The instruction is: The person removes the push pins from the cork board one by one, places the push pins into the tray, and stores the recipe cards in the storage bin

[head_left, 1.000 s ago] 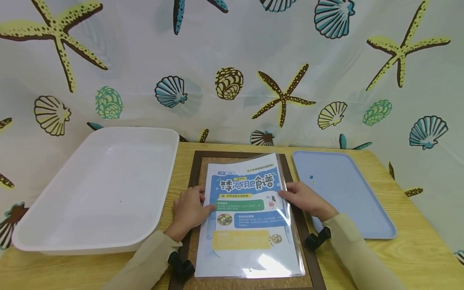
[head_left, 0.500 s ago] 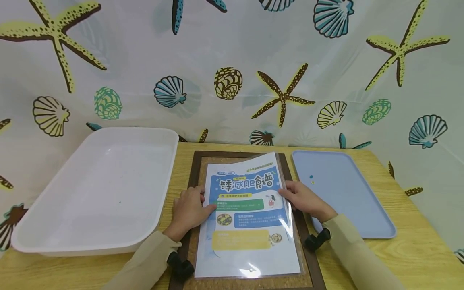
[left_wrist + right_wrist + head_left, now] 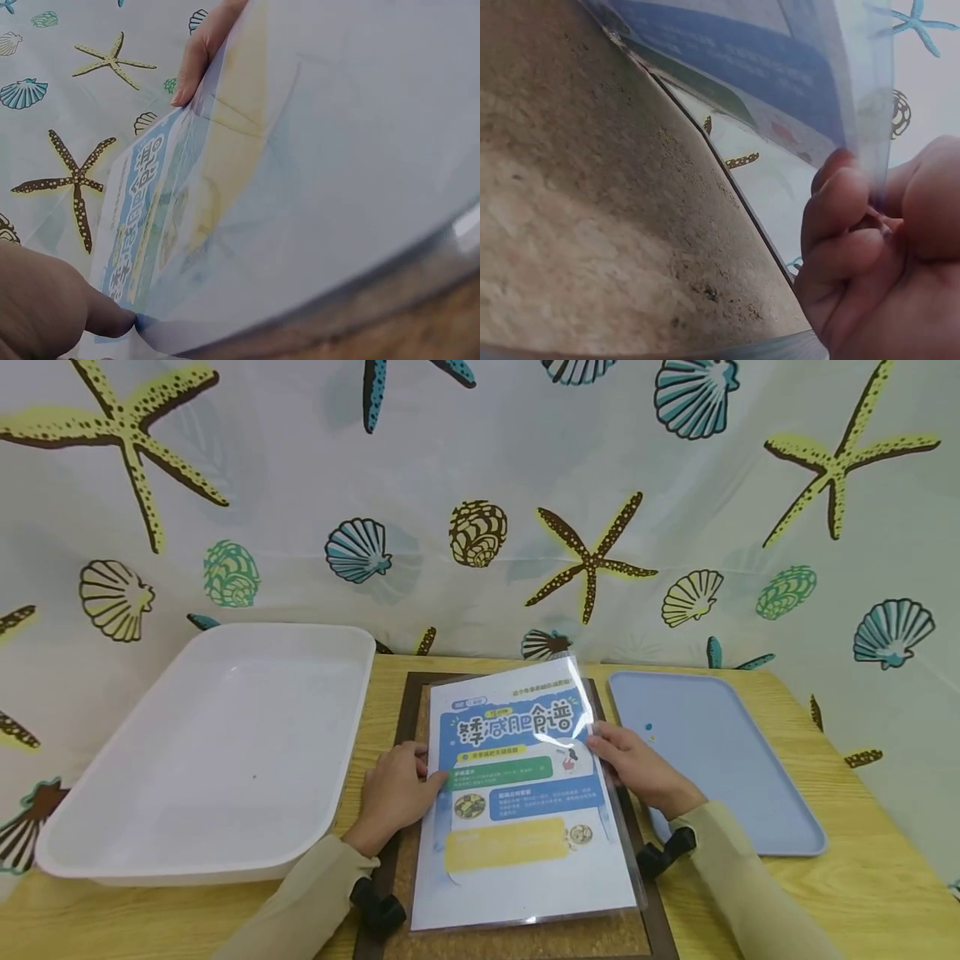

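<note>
A printed poster in a clear plastic sleeve (image 3: 510, 885) is held over a brown-framed corkboard (image 3: 525, 946), its right side raised and the sheet slightly bowed. My left hand (image 3: 395, 787) pinches the left edge, thumb on the printed face; its other fingers are partly hidden. On the opposite edge, my right hand (image 3: 643, 768) grips the sleeve between thumb and curled fingers (image 3: 844, 202). Bare cork shows beneath the lifted side in the right wrist view. From the left wrist, the sleeve (image 3: 360, 150) curves upward toward the right hand.
A large white basin (image 3: 217, 760) stands to the left of the corkboard. On the right lies a shallow blue tray (image 3: 735, 768) with tiny coloured bits near its left rim. Behind the wooden table (image 3: 862, 860) hangs a shell-and-starfish curtain (image 3: 450, 452).
The poster has risen off the corkboard, its right side higher and its top edge farther up in view. My right hand has moved slightly upward with it; the left has barely shifted.
</note>
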The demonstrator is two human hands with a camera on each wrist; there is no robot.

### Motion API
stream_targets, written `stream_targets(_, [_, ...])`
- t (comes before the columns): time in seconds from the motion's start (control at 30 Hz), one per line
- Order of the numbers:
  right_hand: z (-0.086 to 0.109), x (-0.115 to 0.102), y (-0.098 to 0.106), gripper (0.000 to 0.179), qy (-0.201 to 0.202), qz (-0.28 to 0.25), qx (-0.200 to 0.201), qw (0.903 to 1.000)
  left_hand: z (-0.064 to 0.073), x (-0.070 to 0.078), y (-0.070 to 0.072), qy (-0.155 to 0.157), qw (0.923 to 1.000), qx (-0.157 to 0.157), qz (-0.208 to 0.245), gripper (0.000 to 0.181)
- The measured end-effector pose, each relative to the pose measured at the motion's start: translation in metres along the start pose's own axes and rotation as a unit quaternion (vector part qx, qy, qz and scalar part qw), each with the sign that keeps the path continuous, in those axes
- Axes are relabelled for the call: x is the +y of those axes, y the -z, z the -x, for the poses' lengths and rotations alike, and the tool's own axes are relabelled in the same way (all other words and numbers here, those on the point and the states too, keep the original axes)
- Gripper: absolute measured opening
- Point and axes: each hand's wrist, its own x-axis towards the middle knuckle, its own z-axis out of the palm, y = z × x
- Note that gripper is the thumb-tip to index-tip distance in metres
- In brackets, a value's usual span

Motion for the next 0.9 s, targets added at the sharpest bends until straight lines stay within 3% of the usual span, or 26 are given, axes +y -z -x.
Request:
stream_targets(0.17, [0.001,0.001,0.003,0.039,-0.002,-0.021,0.011,0.9997,-0.002,0.001,-0.001,0.012,0.9997,-0.001,0.019,0.044])
stream_targets(0.37, [0.001,0.002,0.003,0.044,0.005,-0.047,0.02,0.9987,-0.002,0.0,0.005,-0.004,0.999,-0.01,0.043,0.033])
stream_targets(0.67, [0.0,0.004,0.002,0.05,-0.03,-0.081,0.048,0.9951,-0.002,0.007,0.015,0.016,0.9918,-0.06,0.112,0.03])
stream_targets(0.77, [0.0,0.001,0.003,0.044,-0.038,-0.074,0.072,0.994,-0.003,0.011,0.018,0.022,0.9898,-0.066,0.124,0.03])
stream_targets(0.9, [0.002,-0.004,0.003,0.032,-0.03,-0.043,0.09,0.9945,-0.005,0.013,0.025,0.027,0.9884,-0.051,0.141,0.032])
